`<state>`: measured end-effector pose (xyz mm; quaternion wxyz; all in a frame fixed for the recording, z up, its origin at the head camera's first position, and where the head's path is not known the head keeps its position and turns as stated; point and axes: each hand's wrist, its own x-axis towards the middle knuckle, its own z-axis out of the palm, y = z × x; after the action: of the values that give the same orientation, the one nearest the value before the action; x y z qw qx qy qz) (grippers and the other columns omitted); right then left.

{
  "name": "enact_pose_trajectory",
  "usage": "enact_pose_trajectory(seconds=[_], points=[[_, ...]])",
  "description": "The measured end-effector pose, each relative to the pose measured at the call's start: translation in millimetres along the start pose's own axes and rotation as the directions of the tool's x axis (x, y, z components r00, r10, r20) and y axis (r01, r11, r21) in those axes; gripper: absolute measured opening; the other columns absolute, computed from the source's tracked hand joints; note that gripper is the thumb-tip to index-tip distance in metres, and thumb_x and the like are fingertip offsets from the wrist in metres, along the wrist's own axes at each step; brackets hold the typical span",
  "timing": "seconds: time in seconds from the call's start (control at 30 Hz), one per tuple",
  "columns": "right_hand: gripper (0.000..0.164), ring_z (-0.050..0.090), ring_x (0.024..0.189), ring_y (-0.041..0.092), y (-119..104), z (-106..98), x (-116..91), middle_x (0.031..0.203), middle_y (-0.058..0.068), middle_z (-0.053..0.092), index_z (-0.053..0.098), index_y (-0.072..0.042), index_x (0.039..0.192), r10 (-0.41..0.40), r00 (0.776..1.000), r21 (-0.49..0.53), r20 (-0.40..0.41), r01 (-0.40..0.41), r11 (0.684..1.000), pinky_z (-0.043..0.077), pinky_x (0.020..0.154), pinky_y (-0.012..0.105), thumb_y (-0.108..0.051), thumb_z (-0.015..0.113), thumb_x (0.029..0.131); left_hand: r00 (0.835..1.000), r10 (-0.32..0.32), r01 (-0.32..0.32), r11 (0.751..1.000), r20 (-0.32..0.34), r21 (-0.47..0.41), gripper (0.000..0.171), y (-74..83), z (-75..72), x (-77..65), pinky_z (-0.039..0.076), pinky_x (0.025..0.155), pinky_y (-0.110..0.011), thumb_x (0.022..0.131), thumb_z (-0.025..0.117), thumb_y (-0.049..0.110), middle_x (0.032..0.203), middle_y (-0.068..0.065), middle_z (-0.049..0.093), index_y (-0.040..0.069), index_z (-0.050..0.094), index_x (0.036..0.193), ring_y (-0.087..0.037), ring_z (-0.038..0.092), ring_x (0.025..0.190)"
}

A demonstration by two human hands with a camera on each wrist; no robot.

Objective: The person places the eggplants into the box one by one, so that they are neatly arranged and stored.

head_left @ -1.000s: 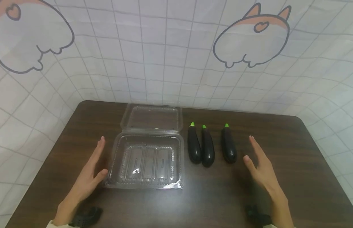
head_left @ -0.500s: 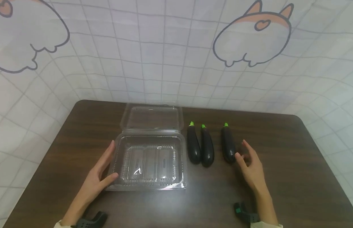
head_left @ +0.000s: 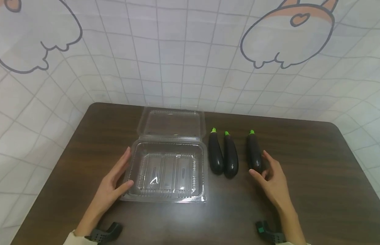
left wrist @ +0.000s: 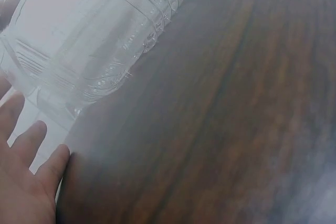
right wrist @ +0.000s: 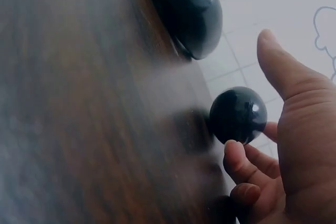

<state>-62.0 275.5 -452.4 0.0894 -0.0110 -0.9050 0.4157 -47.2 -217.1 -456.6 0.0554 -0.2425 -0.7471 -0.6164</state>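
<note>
A dark brown table (head_left: pixel 315 163) is bearing a clear, hinged plastic container (head_left: pixel 167 173), probably flimsy; the left hand (head_left: pixel 111 186) is hanging wide at its left rim. The right hand (head_left: pixel 275 183), thumb apart, is flanking the rightmost glossy black eggplant (head_left: pixel 254 153), likely slick, best gripped mid-body.

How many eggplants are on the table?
3. One eggplant lies just right of the clear box, a second eggplant is close beside it, and a third eggplant is farther right, by the right hand. I see no others.
</note>
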Motion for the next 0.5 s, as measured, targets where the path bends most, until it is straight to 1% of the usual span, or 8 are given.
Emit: enact_pose_trajectory(seconds=[0.07,0.2,0.3,0.43,0.5], points=[[0.079,0.047,0.065,0.009,-0.8,0.7,0.7,0.133,0.003,0.046,0.035,-0.018,0.149,-0.002,1.000,-0.012,-0.007,0.002,1.000,0.038,0.054,0.018,-0.027,0.076,0.082,1.000,0.001,-0.001,1.000,-0.001,0.001,0.081,-5.6,-1.1,-2.1,0.020,0.112,-0.021,0.080,0.062,-0.015,0.158,-0.016,0.013,-0.002,0.022,0.150,-0.026,0.015,0.144],[0.079,0.047,0.065,0.008,-2.3,1.6,1.2,0.130,0.004,0.047,0.036,-0.015,0.148,-0.001,1.000,-0.024,-0.014,0.000,1.000,0.037,0.054,0.018,-0.026,0.077,0.081,1.000,-0.007,0.007,1.000,-0.002,0.017,0.081,-6.5,-1.4,-3.5,0.020,0.112,-0.020,0.080,0.061,-0.016,0.158,-0.017,0.013,-0.002,0.023,0.149,-0.025,0.015,0.144],[0.079,0.047,0.064,0.008,-3.0,2.2,1.3,0.129,0.005,0.048,0.037,-0.014,0.148,0.001,1.000,-0.034,-0.015,-0.002,0.999,0.038,0.054,0.018,-0.027,0.078,0.081,0.999,-0.043,0.043,0.999,-0.006,0.031,0.082,-6.9,-1.4,-3.9,0.020,0.112,-0.020,0.080,0.061,-0.017,0.158,-0.013,0.013,0.000,0.024,0.150,-0.023,0.016,0.144],[0.078,0.048,0.065,0.010,-4.5,3.0,0.9,0.126,0.005,0.048,0.038,-0.015,0.147,0.015,1.000,-0.057,-0.013,-0.016,0.998,0.039,0.054,0.019,-0.030,0.077,0.082,0.994,-0.108,0.109,0.993,-0.014,0.053,0.082,-4.7,-1.0,-3.6,0.019,0.112,-0.020,0.080,0.062,-0.015,0.159,-0.005,0.014,0.007,0.026,0.151,-0.020,0.018,0.144],[0.077,0.048,0.066,0.011,-5.4,3.3,0.6,0.122,0.005,0.049,0.038,-0.016,0.147,0.028,1.000,-0.073,-0.014,-0.029,0.997,0.039,0.054,0.019,-0.033,0.076,0.082,0.993,-0.121,0.122,0.990,-0.017,0.068,0.082,-3.7,-0.7,-3.7,0.019,0.111,-0.019,0.081,0.062,-0.014,0.159,-0.003,0.014,0.008,0.027,0.151,-0.019,0.018,0.143]])
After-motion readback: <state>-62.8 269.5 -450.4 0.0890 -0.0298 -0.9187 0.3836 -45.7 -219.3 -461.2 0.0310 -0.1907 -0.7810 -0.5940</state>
